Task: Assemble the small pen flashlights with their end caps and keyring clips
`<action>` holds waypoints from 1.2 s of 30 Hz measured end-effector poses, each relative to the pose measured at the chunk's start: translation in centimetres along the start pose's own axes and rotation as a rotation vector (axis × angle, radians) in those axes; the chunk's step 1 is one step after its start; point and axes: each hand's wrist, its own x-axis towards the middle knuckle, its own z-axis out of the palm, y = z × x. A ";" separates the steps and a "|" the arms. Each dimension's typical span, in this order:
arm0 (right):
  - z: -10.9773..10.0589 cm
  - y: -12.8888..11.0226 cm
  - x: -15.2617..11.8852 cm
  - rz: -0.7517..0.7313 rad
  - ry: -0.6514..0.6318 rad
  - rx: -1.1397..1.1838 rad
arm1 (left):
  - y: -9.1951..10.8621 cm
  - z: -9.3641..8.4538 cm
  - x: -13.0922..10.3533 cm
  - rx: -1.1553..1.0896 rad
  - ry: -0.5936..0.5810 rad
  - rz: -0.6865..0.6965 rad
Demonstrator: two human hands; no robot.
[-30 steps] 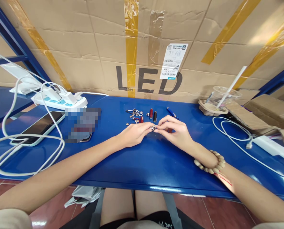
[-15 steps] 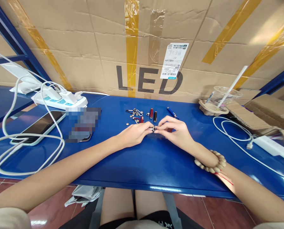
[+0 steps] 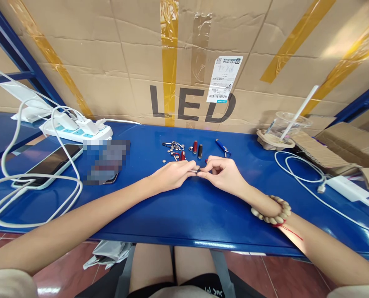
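Observation:
Over the middle of the blue table, my left hand (image 3: 170, 174) is closed, thumb and fingertips pinching a small silver metal cylinder (image 3: 194, 171). My right hand (image 3: 223, 174) meets it from the other side, thumb and index finger pinched at the cylinder's dark end; whatever else those fingertips hold is too small to make out. Just beyond lie a red tube (image 3: 195, 147) and a black tube (image 3: 200, 151). A blue keychain flashlight (image 3: 221, 145) with a clip rests behind my right hand. Red parts (image 3: 183, 155), small clips (image 3: 173, 145) and several button cells (image 3: 164, 161) are scattered behind my left hand.
At left are a white power strip (image 3: 91, 133), looped white cables (image 3: 37, 225), a phone (image 3: 49, 165) and a blurred-out item (image 3: 106, 163). At right stand a clear plastic cup (image 3: 291, 120), a cable (image 3: 296, 176) and cardboard (image 3: 321, 155). A large carton (image 3: 135, 62) backs the table.
My right hand's fingers have curled in tighter and come against the cylinder's end, whose round opening showed before. The view has shifted slightly.

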 end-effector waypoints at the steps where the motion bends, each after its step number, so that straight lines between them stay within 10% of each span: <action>1: 0.0 -0.1 0.0 0.015 -0.002 -0.002 | 0.0 0.0 0.0 0.013 0.010 0.014; 18: 0.1 0.0 0.2 0.266 -0.130 0.229 | 0.0 0.1 0.0 0.027 0.106 0.022; 36: 0.2 -0.4 0.2 0.169 -0.027 0.151 | 0.1 0.3 0.4 0.086 0.114 -0.073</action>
